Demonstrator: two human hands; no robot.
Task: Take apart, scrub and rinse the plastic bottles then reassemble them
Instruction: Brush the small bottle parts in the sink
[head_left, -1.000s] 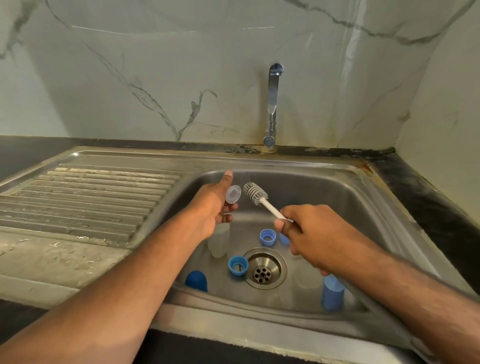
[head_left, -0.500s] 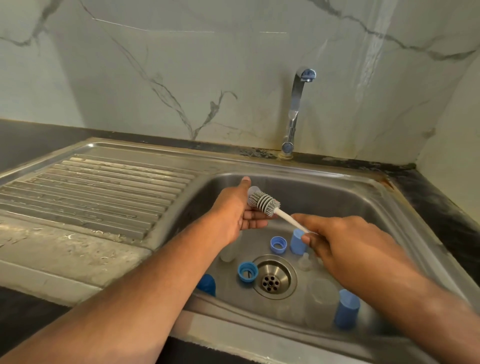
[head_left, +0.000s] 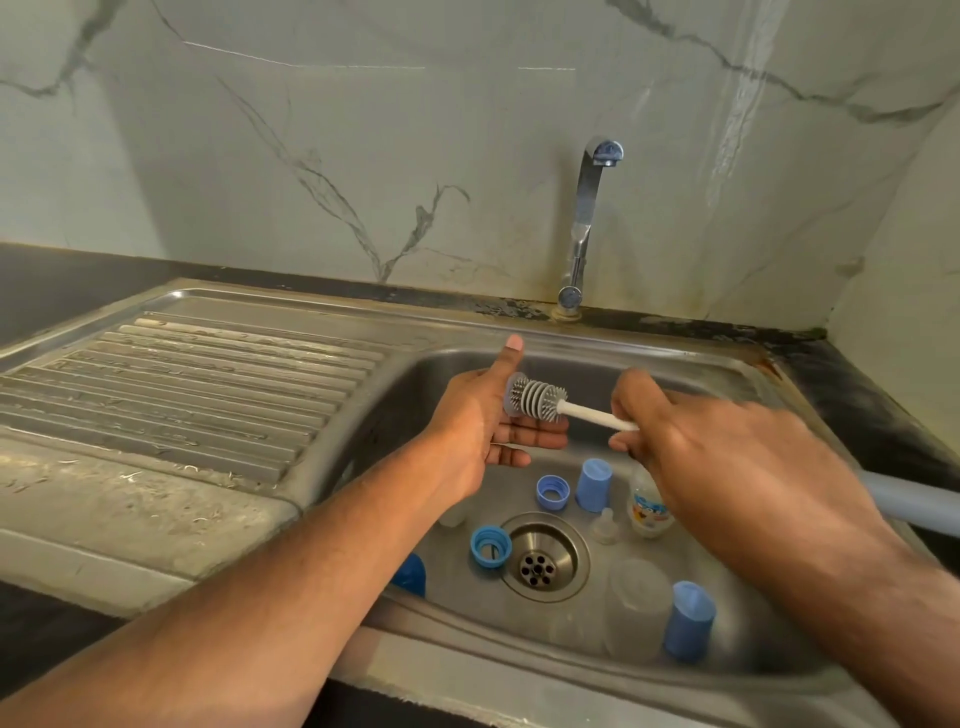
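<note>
Left hand (head_left: 475, 431) is pinching a small translucent disc (head_left: 513, 402) over the sink (head_left: 727, 374) (thumb raised); right hand (head_left: 727, 457) is gripping the bottle brush (head_left: 540, 399), its bristles touching the disc.

Head view looks down, close over the sink (head_left: 613, 358).

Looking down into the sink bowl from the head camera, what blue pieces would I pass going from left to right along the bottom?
Dark blue cap half hidden by the left forearm → blue ring beside the drain → second blue ring → upright blue cap → blue cap at the right.
</note>
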